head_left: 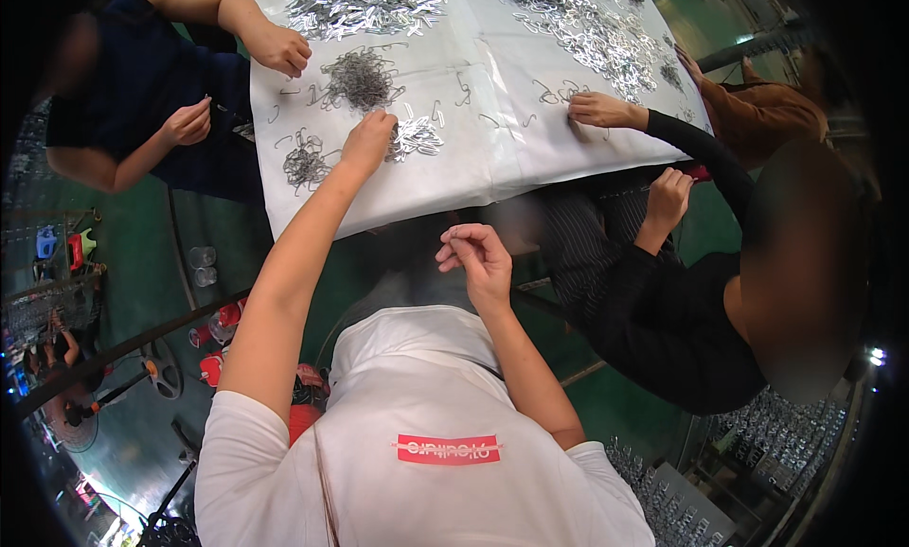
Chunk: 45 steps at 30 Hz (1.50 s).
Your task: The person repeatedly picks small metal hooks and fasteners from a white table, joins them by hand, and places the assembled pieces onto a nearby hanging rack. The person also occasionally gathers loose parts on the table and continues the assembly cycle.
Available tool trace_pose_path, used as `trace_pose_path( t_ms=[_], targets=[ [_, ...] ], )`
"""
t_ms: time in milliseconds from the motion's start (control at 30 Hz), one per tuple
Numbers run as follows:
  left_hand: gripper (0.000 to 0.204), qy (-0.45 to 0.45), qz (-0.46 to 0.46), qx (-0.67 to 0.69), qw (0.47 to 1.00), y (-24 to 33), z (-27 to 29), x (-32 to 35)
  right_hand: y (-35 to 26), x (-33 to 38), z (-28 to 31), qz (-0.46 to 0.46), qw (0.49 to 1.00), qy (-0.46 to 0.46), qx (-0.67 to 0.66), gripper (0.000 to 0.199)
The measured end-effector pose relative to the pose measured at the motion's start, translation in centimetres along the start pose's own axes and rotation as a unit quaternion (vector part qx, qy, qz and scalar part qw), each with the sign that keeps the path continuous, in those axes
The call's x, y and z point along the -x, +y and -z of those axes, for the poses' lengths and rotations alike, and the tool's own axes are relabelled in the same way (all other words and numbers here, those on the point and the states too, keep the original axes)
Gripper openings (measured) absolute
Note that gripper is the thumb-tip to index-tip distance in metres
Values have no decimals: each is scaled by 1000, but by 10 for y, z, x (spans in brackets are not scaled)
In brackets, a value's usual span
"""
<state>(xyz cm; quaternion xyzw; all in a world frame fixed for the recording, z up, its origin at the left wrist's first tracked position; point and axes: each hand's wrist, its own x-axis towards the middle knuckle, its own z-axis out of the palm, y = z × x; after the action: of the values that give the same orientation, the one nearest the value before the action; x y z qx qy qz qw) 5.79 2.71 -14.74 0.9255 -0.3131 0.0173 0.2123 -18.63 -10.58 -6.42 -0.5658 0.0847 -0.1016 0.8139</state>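
1. Head view, far left: a wire basket (43, 306) stands on the green floor (142, 254); what lies in it cannot be made out. Two clear plastic cups (202, 266) sit near the table's lower left corner.
2. A co-worker in a dark blue top sits at the left edge, one hand (187, 124) closed off the table, the other hand (279, 47) resting on the white sheet-covered table (473, 159).
3. On the sheet lie a tangled heap of dark wire hooks (358, 79), a smaller wire tangle (306, 161), and a big pile of shiny flat metal clips (365, 3) at the far edge.
4. The left hand (367, 138) reaches over the near table edge, fingers curled down onto a small pile of bright metal clips (415, 138); whether it has hold of any cannot be told.
5. The right hand (478, 255) hovers below the table edge above the lap, fingertips pinched together; anything between them is too small to see.
6. Rightward, a second spread of shiny clips (597, 26) covers the far right of the sheet. A co-worker in a black long sleeve (705, 154) crowds the right edge, one hand on the sheet.
7. Bare sheet lies open in the table's middle.
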Motion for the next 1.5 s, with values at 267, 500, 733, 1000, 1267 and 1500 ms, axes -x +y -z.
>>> trace_pose_path(
  t_ms=[267,500,733,1000,1267,1500],
  targets=[
    [17,62,14,30,998,-6,-4,-10,2,-2,-2,-9,1000,-8,-2,7],
    [18,98,2,85,992,20,-11,-13,2,-5,-3,-14,1000,-4,-17,8],
    [20,25,90,103,990,31,-16,-20,-1,-8,-3,-21,1000,3,-23,8],
    [23,-41,239,358,901,19,-3,-15,1,-9,1,-18,1000,-12,-6,9],
    [27,-9,251,329,910,10,5,-8,2,-12,2,-26,999,-22,-8,9],
    [20,-82,249,567,781,41,37,22,2,-18,1,-39,999,-29,-6,8]
  ],
)
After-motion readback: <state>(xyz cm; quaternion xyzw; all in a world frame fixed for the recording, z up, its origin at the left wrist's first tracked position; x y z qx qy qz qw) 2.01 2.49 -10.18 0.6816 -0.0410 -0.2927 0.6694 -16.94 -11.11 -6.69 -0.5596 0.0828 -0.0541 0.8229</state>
